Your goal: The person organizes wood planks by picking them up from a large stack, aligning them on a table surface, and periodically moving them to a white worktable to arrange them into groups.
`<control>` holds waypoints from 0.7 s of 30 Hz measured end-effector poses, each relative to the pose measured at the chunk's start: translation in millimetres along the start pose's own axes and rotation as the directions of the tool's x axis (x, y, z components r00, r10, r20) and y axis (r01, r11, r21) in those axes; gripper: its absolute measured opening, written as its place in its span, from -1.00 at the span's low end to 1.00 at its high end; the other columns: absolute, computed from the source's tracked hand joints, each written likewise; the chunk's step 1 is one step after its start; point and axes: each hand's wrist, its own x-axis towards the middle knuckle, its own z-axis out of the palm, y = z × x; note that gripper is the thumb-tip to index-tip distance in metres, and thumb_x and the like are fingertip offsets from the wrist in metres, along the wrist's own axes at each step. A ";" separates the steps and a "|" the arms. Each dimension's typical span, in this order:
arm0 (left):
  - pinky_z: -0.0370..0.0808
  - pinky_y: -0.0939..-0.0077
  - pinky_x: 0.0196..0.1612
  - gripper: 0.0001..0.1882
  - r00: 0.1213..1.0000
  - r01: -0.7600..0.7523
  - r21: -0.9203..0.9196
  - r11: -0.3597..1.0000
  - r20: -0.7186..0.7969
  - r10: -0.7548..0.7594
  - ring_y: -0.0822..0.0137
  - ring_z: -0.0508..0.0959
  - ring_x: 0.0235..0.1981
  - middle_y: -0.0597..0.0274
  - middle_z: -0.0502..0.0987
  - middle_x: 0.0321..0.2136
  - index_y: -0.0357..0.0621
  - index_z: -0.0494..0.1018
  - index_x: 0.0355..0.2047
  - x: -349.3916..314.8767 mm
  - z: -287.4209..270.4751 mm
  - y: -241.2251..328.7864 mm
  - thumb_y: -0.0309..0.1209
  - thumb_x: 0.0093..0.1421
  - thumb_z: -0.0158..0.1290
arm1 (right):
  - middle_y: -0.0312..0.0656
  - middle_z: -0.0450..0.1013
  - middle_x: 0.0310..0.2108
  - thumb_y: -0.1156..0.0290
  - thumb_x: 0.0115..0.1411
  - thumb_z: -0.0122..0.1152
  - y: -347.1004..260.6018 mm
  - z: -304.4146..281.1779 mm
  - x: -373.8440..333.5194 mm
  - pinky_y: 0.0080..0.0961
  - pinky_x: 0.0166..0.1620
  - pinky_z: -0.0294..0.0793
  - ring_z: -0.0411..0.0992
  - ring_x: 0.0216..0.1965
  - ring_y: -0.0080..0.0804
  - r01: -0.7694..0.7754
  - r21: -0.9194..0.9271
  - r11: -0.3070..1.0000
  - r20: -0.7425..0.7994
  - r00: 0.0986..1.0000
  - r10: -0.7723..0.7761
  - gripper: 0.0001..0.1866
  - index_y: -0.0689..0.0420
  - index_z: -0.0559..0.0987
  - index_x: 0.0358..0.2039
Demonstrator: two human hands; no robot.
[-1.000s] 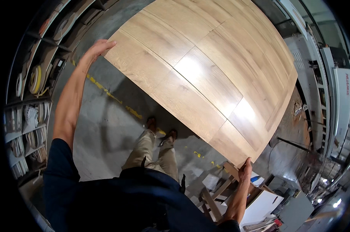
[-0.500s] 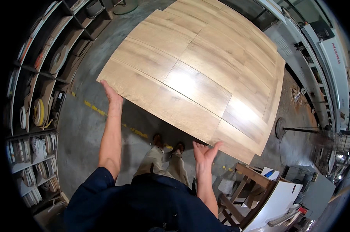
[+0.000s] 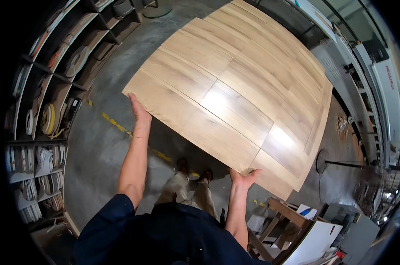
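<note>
A broad layer of light wood-grain panels [image 3: 248, 84] lies edge to edge in front of me. Along its near side is a long narrow wood-grain panel [image 3: 186, 117]. My left hand [image 3: 140, 110] grips this panel at its near left corner, the fingers hidden beneath. Farther right on the same edge, close to a seam, my right hand [image 3: 242, 178] holds on, its thumb pointing right along the edge and its fingers mostly under the panel. Both arms reach forward. What supports the panels is hidden below them.
Shelves [image 3: 69, 84] with rolls of edging strip line the left. A long white machine [image 3: 387, 88] runs along the right. A pedestal fan [image 3: 322, 161] stands beyond the panels' right side, and a wooden frame [image 3: 288, 212] at lower right. Yellow floor marks [image 3: 116, 123] cross the grey floor.
My right hand has closed in on the near edge; its fingers, visible below the edge before, are now mostly under the panel. The left hand keeps its corner. The whole view has shifted slightly.
</note>
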 end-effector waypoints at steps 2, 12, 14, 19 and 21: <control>0.19 0.31 0.18 -0.22 1.000 -0.011 -0.012 1.000 -0.007 0.011 0.16 0.21 0.17 0.09 0.12 0.19 -0.20 0.00 0.22 14.8 -13.3 -4.3 0.16 0.21 -0.26 | -0.14 0.16 0.18 -0.28 0.13 -0.19 -0.2 -3.3 1.8 -0.03 0.23 0.00 0.09 0.20 -0.11 -0.012 -0.007 1.000 0.015 1.000 0.012 -0.23 0.04 0.22 0.16; 0.20 0.36 0.08 -0.29 0.977 0.063 0.052 0.997 -0.209 -0.051 0.27 0.24 0.08 0.19 0.22 0.10 -0.16 0.11 0.15 -25.3 -20.2 -6.2 0.15 0.21 -0.24 | 0.02 0.06 0.21 -0.27 0.01 0.06 -18.4 -41.9 -1.2 -0.09 0.27 -0.18 -0.03 0.24 -0.08 -0.008 -0.236 0.972 -0.205 0.978 -0.041 -0.06 0.17 0.09 0.19; 0.31 0.49 -0.24 -0.48 0.973 0.222 0.200 0.954 -0.106 -0.204 0.37 0.38 -0.27 0.27 0.41 -0.26 -0.15 0.34 -0.16 -17.3 -103.7 -27.0 0.09 0.22 -0.17 | 0.16 0.00 0.20 -0.18 -0.03 0.20 -26.0 -67.5 -11.5 -0.13 0.27 -0.15 -0.05 0.24 -0.02 -0.093 -0.285 0.954 -0.330 0.944 -0.007 -0.01 0.31 0.07 0.16; 0.39 0.54 -0.40 -0.91 0.685 -0.116 0.968 0.221 0.239 -0.688 0.47 0.45 -0.49 0.31 0.48 -0.62 -0.15 0.50 -0.54 -190.0 -185.0 -73.0 -0.54 -0.03 -0.01 | 0.18 0.10 0.12 -0.09 0.03 0.20 -81.8 -164.7 -32.0 -0.16 0.18 0.15 0.15 0.12 -0.01 -0.134 -0.504 0.853 -0.296 0.955 -0.025 -0.24 0.33 0.23 -0.04; 0.44 0.35 -0.47 -0.89 0.439 -0.289 0.956 0.044 0.173 -0.882 0.28 0.54 -0.54 0.17 0.57 -0.55 -0.16 0.56 -0.54 -244.6 -218.1 -73.6 -0.50 -0.06 0.03 | 0.11 0.25 -0.01 -0.02 0.10 0.15 -112.5 -200.4 -35.0 -0.18 0.05 0.33 0.29 -0.04 -0.05 -0.257 -0.474 0.842 -0.281 0.951 0.132 -0.43 0.24 0.28 -0.17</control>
